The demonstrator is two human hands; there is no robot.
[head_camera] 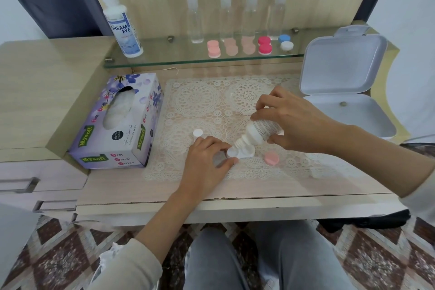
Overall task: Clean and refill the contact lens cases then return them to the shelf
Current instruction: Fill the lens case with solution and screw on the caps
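An open white contact lens case [244, 152] lies on the lace mat. My left hand [207, 160] pinches its left well between thumb and fingers. My right hand [289, 122] grips a small white solution bottle [261, 133], tipped nozzle-down over the case's wells. A loose pink cap [271, 158] lies right of the case, and a white cap [197, 133] lies just beyond my left hand. On the glass shelf [164, 60] several closed lens cases sit in a row: pink [213, 49], two peach, red [265, 45], and blue-and-white [285, 42].
A tall Dream Eye solution bottle [122, 23] stands at the shelf's left end, with several clear bottles [197, 21] behind the cases. A tissue box [120, 122] lies left of the mat. An open white plastic box [346, 92] stands at the right.
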